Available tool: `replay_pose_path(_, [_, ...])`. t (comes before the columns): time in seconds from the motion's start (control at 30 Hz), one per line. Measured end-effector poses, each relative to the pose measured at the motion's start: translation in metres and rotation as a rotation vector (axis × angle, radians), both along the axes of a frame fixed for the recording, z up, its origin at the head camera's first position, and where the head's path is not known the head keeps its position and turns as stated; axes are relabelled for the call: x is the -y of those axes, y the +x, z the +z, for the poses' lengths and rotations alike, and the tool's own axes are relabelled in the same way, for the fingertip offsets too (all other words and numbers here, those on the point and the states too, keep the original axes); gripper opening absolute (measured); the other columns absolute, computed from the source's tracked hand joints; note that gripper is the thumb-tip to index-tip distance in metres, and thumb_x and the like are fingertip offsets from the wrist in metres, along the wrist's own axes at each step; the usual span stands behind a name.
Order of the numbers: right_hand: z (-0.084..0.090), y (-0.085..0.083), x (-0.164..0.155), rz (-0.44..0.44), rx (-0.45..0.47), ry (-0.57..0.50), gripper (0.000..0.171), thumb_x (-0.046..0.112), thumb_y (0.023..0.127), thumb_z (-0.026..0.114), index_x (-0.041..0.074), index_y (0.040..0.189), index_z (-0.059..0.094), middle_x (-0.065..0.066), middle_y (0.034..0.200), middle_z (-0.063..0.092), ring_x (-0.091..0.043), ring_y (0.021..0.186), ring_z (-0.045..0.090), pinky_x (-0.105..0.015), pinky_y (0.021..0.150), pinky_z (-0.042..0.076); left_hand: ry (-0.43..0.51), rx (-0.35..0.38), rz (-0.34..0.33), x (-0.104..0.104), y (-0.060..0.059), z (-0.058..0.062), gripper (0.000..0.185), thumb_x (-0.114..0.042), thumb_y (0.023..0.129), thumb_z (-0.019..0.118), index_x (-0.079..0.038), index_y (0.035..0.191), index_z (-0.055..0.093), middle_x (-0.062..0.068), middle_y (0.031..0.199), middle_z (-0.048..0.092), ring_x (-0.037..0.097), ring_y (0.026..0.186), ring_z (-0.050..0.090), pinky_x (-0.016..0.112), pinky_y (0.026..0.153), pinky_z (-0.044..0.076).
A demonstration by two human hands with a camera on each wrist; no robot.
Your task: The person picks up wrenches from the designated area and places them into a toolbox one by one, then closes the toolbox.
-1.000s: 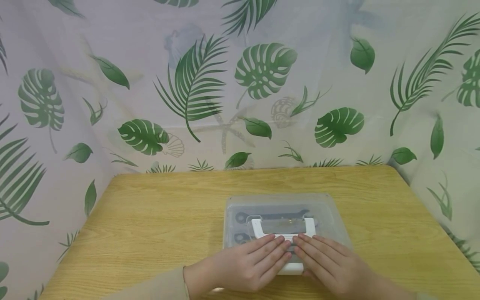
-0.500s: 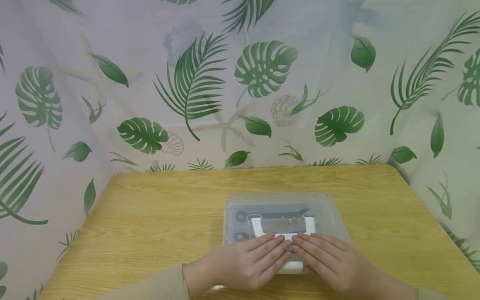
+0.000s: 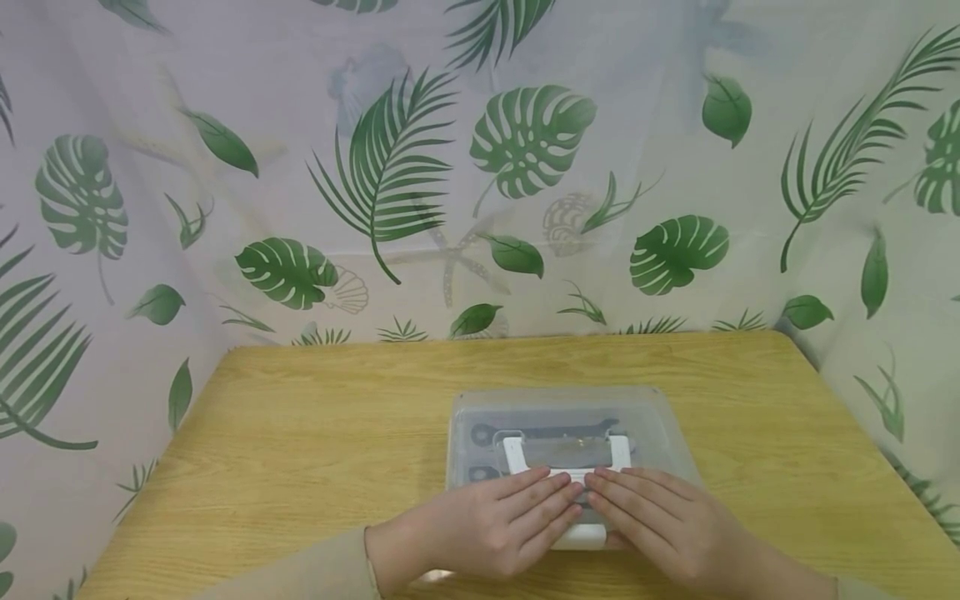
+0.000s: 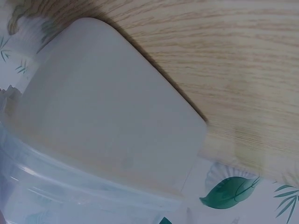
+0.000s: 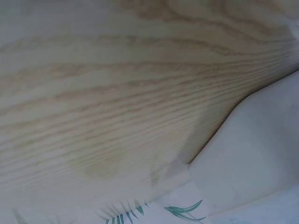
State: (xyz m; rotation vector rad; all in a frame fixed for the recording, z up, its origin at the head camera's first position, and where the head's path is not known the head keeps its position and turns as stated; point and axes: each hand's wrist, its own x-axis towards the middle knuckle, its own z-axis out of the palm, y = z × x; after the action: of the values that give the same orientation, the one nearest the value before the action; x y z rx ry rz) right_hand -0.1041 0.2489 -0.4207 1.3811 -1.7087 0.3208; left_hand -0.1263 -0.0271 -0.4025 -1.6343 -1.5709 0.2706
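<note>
A storage box (image 3: 663, 417) with a clear lid lies on the table, its lid down. Dark wrenches (image 3: 543, 431) show through the plastic. On the lid is a white carrying handle (image 3: 515, 455), and a white latch (image 3: 581, 537) sits at the near edge. My left hand (image 3: 491, 525) rests on the lid's near left part, fingers straight and side by side. From the right, my right hand (image 3: 667, 529) rests there likewise, the fingertips of both meeting close to the handle. Pale box walls (image 4: 112, 102) fill much of the left wrist view; in the right wrist view a box corner (image 5: 252, 149) appears.
The wooden table (image 3: 315, 433) extends to the left, right and behind the box. A leaf-patterned cloth (image 3: 420, 200) hangs behind the table and along both its sides.
</note>
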Motion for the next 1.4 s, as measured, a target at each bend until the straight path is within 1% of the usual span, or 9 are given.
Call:
replay_pose_path(0.4, [0.004, 0.001, 0.002, 0.007, 0.010, -0.007, 0.035, 0.021, 0.112, 0.055, -0.006, 0.121, 0.075, -0.018, 0.116, 0.080, -0.025, 0.103, 0.078, -0.032, 0.129, 0.037, -0.018, -0.003, -0.010, 0.000, 0.000, 0.004, 0.036, -0.019, 0.110, 0.048, -0.007, 0.131, 0.075, 0.007, 0.130, 0.076, 0.017, 0.125, 0.073, 0.034, 0.108, 0.058])
replay_pose_path(0.5, [0.004, 0.001, 0.002, 0.013, 0.005, -0.014, 0.035, 0.021, 0.112, 0.056, -0.006, 0.121, 0.076, -0.018, 0.114, 0.080, -0.025, 0.102, 0.078, -0.033, 0.124, 0.044, -0.014, 0.011, -0.011, 0.000, 0.000, 0.005, 0.036, -0.020, 0.110, 0.048, -0.007, 0.130, 0.076, 0.007, 0.130, 0.076, 0.016, 0.125, 0.073, 0.033, 0.107, 0.058])
replay_pose_path(0.57, [0.004, 0.000, 0.003, 0.016, 0.003, -0.021, 0.035, 0.023, 0.111, 0.058, -0.006, 0.120, 0.076, -0.018, 0.114, 0.081, -0.025, 0.100, 0.079, -0.033, 0.118, 0.050, -0.012, 0.025, -0.010, 0.000, 0.001, 0.005, 0.036, -0.021, 0.110, 0.049, -0.008, 0.130, 0.076, 0.008, 0.131, 0.076, 0.016, 0.125, 0.072, 0.033, 0.107, 0.058])
replay_pose_path(0.63, [0.003, 0.000, 0.004, 0.018, 0.000, -0.029, 0.037, 0.025, 0.111, 0.060, -0.006, 0.119, 0.076, -0.018, 0.113, 0.081, -0.025, 0.099, 0.079, -0.032, 0.114, 0.054, -0.011, 0.037, -0.007, 0.000, 0.001, 0.005, 0.036, -0.021, 0.110, 0.048, -0.008, 0.129, 0.076, 0.008, 0.131, 0.076, 0.016, 0.125, 0.072, 0.033, 0.108, 0.058])
replay_pose_path(0.73, [0.002, 0.000, 0.004, 0.017, -0.003, -0.036, 0.039, 0.028, 0.110, 0.061, -0.006, 0.120, 0.076, -0.018, 0.114, 0.081, -0.025, 0.100, 0.079, -0.032, 0.118, 0.051, -0.013, 0.041, 0.001, 0.000, 0.002, 0.005, 0.036, -0.020, 0.110, 0.048, -0.009, 0.129, 0.077, 0.008, 0.132, 0.075, 0.017, 0.125, 0.072, 0.033, 0.108, 0.058])
replay_pose_path(0.83, [0.002, 0.000, 0.004, 0.012, -0.010, -0.038, 0.039, 0.028, 0.110, 0.061, -0.007, 0.120, 0.076, -0.019, 0.114, 0.080, -0.025, 0.102, 0.078, -0.033, 0.125, 0.043, -0.006, 0.030, 0.006, -0.001, 0.003, 0.004, 0.037, -0.019, 0.110, 0.047, -0.008, 0.129, 0.077, 0.008, 0.130, 0.076, 0.017, 0.124, 0.073, 0.033, 0.107, 0.059])
replay_pose_path(0.97, [0.001, 0.001, 0.005, 0.000, -0.003, -0.042, 0.039, 0.028, 0.110, 0.061, -0.007, 0.119, 0.076, -0.019, 0.114, 0.081, -0.025, 0.101, 0.078, -0.032, 0.127, 0.038, 0.021, 0.042, 0.016, -0.002, 0.005, 0.002, 0.037, -0.017, 0.110, 0.046, -0.008, 0.129, 0.077, 0.007, 0.128, 0.076, 0.017, 0.123, 0.073, 0.033, 0.106, 0.059])
replay_pose_path(1.2, [-0.002, 0.004, 0.004, -0.015, 0.027, -0.053, 0.039, 0.028, 0.110, 0.061, -0.007, 0.119, 0.076, -0.019, 0.113, 0.081, -0.026, 0.100, 0.078, -0.032, 0.128, 0.038, 0.068, 0.078, 0.026, -0.003, 0.006, -0.004, 0.038, -0.018, 0.111, 0.045, -0.008, 0.129, 0.076, 0.007, 0.128, 0.076, 0.016, 0.122, 0.073, 0.033, 0.105, 0.059])
replay_pose_path(1.4, [-0.003, 0.007, 0.003, -0.012, 0.085, -0.042, 0.049, 0.038, 0.109, 0.061, -0.007, 0.118, 0.075, -0.021, 0.114, 0.080, -0.028, 0.100, 0.077, -0.031, 0.129, 0.036, 0.088, 0.069, 0.012, -0.003, 0.004, -0.007, 0.037, -0.019, 0.110, 0.047, -0.008, 0.128, 0.077, 0.008, 0.127, 0.077, 0.016, 0.121, 0.074, 0.033, 0.104, 0.060])
